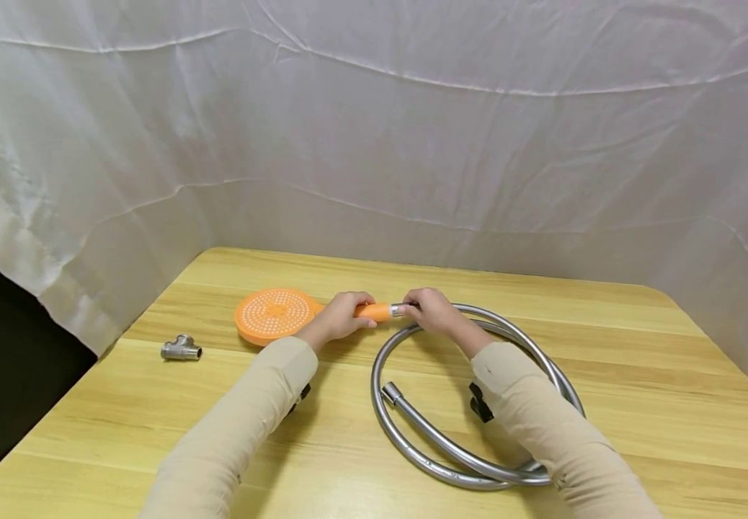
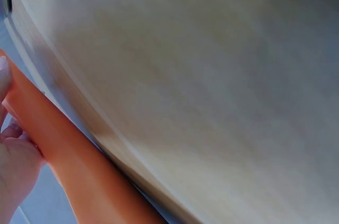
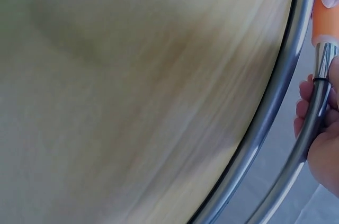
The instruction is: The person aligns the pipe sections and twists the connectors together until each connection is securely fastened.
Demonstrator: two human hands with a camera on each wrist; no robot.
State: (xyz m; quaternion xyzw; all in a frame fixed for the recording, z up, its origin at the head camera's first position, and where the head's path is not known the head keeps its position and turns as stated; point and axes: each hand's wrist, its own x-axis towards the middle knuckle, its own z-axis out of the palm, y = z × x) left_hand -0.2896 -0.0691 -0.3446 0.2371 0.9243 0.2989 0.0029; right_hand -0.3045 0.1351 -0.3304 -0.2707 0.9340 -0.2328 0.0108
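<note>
An orange shower head [image 1: 274,315] with a round, perforated face lies toward the left of the table. My left hand [image 1: 344,315] grips its handle [image 2: 69,144], fingers and thumb wrapped around the orange plastic. At the end of that handle [image 1: 374,311], a shiny metal connector [image 3: 326,57] of the shower hose meets it in line. My right hand [image 1: 435,311] pinches the hose at this connector, its fingers curled round the metal. From there the grey hose [image 1: 383,418] loops across the table, its other end fitting [image 1: 390,392] lying inside the coil.
A small metal tee fitting [image 1: 181,349] lies at the left side of the wooden table [image 1: 322,447]. White cloth [image 1: 413,144] hangs behind the table and along both sides. The coiled hose passes beneath the right forearm.
</note>
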